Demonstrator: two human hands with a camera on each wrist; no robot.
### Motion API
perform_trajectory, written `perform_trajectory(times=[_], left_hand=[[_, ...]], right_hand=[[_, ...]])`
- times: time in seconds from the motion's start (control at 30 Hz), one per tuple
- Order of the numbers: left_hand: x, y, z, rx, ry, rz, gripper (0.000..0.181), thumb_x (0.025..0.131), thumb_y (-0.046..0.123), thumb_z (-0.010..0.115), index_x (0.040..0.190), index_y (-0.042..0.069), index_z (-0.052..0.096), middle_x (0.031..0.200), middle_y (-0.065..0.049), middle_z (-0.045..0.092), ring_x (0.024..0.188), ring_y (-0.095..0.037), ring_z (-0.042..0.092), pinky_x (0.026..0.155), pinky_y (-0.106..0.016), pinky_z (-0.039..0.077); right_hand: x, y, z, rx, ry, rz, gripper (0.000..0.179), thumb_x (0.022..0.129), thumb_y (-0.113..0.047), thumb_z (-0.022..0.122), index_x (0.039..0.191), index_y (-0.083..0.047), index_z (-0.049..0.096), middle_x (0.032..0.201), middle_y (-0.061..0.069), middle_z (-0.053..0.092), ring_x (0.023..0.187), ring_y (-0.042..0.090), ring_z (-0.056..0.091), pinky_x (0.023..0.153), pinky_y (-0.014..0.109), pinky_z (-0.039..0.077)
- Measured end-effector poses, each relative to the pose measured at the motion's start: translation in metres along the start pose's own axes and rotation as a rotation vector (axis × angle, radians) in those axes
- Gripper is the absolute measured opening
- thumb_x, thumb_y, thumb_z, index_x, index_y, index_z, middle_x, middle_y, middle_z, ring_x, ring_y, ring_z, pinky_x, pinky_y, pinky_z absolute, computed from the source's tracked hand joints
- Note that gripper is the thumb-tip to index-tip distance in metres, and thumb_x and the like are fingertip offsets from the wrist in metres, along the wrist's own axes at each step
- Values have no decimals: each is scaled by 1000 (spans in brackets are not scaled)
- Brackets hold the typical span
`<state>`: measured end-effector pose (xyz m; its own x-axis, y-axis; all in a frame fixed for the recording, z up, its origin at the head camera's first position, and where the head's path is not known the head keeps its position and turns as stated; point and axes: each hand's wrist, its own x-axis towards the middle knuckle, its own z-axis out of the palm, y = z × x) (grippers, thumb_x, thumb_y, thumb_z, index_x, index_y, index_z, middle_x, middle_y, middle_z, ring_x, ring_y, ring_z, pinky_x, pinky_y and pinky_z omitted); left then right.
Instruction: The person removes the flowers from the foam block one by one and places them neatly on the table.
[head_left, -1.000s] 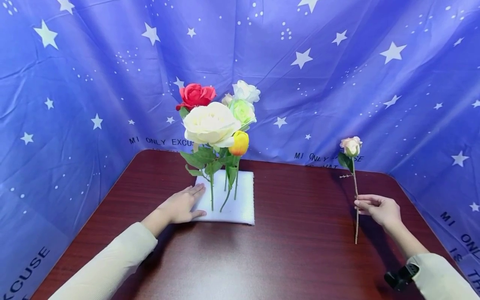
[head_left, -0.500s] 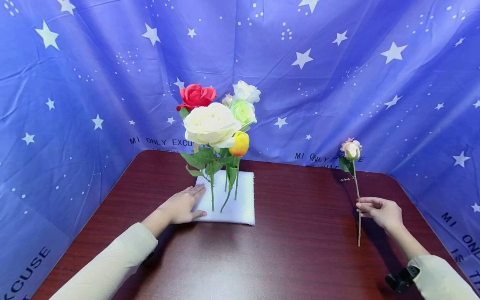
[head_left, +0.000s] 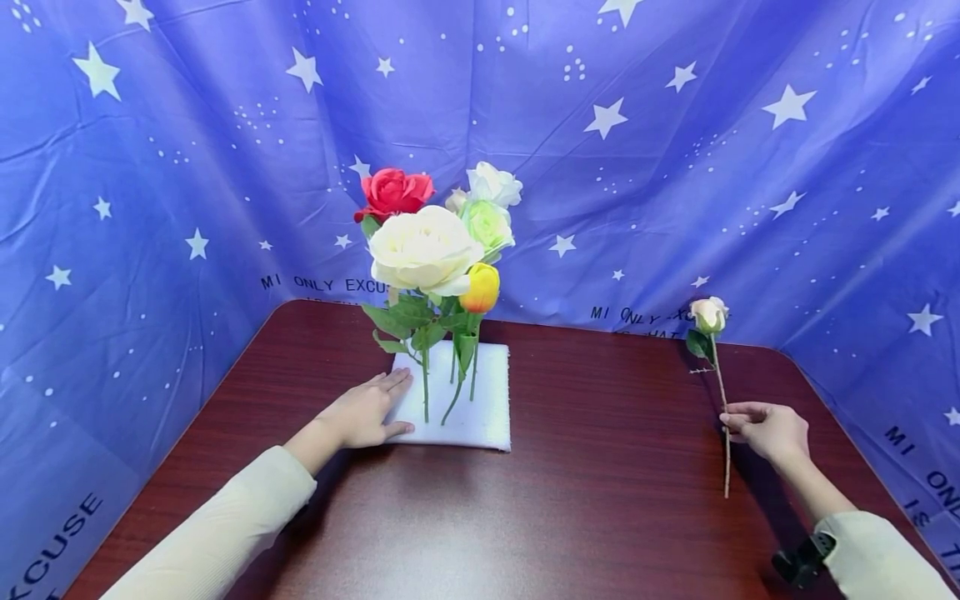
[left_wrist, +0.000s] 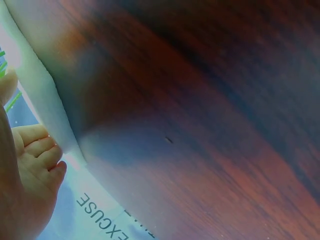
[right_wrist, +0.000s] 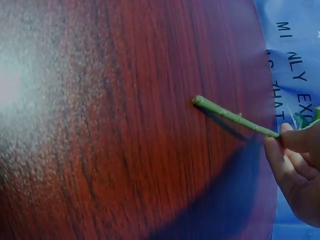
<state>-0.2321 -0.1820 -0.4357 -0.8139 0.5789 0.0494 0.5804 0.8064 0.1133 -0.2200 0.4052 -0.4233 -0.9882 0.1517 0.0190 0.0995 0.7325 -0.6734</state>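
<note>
While resting spread left hand [head_left: 366,411] on foam pad [head_left: 491,417], lowering pale rose [head_left: 708,315] pinched in right hand [head_left: 774,431], frame right, no nearer pad.

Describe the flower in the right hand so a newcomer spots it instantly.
On the dark red-brown table, find the white pad with flowers standing in it. To its right, the right hand pinches a pale cream rose by its stem. Unlike those flowers, it is held apart from the pad.
</note>
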Motion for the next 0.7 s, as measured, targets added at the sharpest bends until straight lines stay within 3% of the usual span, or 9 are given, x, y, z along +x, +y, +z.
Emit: perform_trajectory(times=[0.17, 0.7], left_hand=[[0, 0, 0, -4, 4, -2, 80, 89, 48, 61, 141, -8, 40, 150, -23, 41, 141, -33, 39, 117, -47, 34], [0, 0, 0, -19, 12, -9, 79, 88, 46, 62, 141, -8, 40, 149, -23, 41, 141, -32, 39, 118, -47, 34]], right_hand=[[1, 5, -2, -57, 11, 35, 37, 90, -10, 64, 110, 21, 61, 74, 17, 74, 49, -5, 64, 52, 21, 57], [4, 11, -4, -119, -14, 70, 35, 90, -9, 63, 108, 22, 60, 72, 20, 73, 47, -2, 63, 50, 23, 57]])
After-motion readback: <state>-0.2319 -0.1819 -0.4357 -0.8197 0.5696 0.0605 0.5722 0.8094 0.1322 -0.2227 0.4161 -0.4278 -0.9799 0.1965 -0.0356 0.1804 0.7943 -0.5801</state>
